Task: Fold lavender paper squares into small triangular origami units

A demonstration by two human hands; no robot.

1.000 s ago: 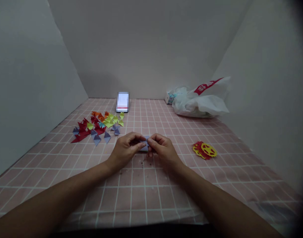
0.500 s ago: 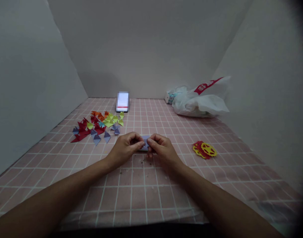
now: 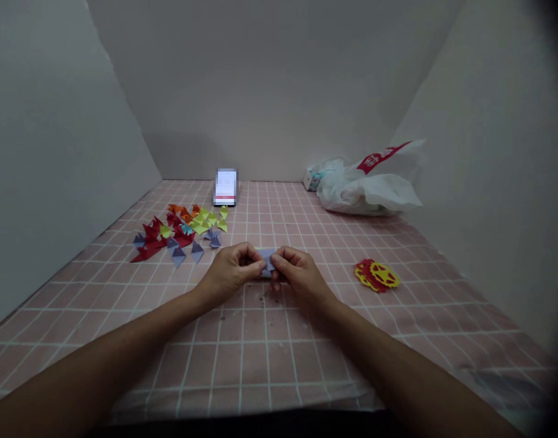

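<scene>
Between my two hands, near the middle of the table, is a small piece of lavender paper (image 3: 268, 258). My left hand (image 3: 238, 266) pinches its left side between thumb and forefinger. The right side is pinched by my right hand (image 3: 295, 271), whose other fingers curl beneath. Both hands hide much of the paper, so its folds cannot be made out. A sliver of yellow shows at the paper's far edge; I cannot tell what it belongs to.
Several folded paper pieces (image 3: 197, 252) in red, orange, yellow, blue and lavender lie at left. A phone (image 3: 226, 187) with a blurred screen stands behind them. Red and yellow cut-out discs (image 3: 384, 275) lie at right. A white plastic bag (image 3: 365, 194) and a tissue box (image 3: 311, 179) sit at back right.
Both hands keep their pinch on the paper with barely any movement. The paper's near part looks slightly shifted, with a paler strip showing below. Elsewhere the folded pieces stay put.
</scene>
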